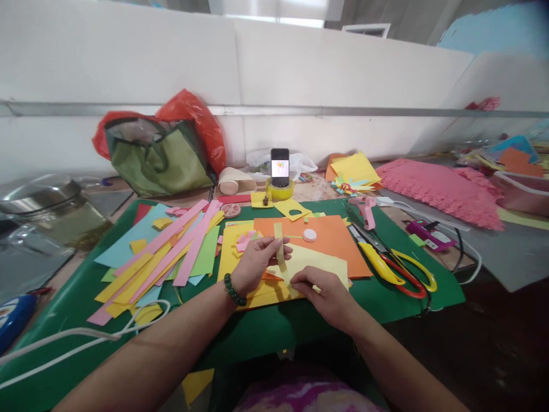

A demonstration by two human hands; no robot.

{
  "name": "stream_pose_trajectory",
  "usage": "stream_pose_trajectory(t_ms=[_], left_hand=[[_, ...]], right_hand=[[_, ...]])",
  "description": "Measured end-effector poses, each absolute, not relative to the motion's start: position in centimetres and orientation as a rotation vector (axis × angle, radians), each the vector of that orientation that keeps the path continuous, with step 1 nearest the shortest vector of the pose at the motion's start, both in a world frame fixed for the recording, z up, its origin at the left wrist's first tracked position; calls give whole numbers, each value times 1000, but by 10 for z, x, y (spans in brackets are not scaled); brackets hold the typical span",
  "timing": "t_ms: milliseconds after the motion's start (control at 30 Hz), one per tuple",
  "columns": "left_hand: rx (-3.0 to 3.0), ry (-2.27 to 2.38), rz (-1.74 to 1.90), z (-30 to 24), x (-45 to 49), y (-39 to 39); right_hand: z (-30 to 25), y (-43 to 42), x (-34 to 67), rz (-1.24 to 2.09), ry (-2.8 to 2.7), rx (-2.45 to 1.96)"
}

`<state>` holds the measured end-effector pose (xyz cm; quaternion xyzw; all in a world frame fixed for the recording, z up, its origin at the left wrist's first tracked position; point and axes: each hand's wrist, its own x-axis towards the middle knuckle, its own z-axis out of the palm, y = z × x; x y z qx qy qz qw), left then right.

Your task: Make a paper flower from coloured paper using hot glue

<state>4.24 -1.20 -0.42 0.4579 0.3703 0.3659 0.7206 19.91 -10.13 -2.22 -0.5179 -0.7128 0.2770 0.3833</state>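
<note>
My left hand (257, 260), with a green bead bracelet on the wrist, pinches a narrow pale yellow paper strip (279, 246) that stands upright between its fingers. My right hand (323, 292) rests fingers-down on a pale yellow sheet (317, 260), its fingertips closed at the strip's lower end. Under these lie an orange sheet (330, 237) and yellow sheets on a green mat (386, 303).
Long pink and yellow paper strips (167, 252) lie at the left. Scissors (398, 269), a yellow knife and a pink glue gun (366, 209) lie at the right. A phone (279, 167) stands in a tape roll behind. A green bag (158, 154), glass jars and white cords are nearby.
</note>
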Motion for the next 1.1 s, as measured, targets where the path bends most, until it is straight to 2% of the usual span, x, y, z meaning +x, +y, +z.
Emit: stream_pose_trajectory(t_ms=[233,367,700,867,1100], left_hand=[[1114,861,809,-6,45,-11],[1325,810,666,-5,46,-17],[1547,699,480,-4,46,-26],[1498,672,498,1,46,-30],[1508,723,700,5,46,-32]], right_hand=[[-10,-105,203,553,-1873,-1227],[-2,-95,206,512,-1702,-1221],[-1,-74,205,717,-1248,-1283],[0,-76,202,641,-1250,-1282],[-9,-83,193,402,-1279,-1248]])
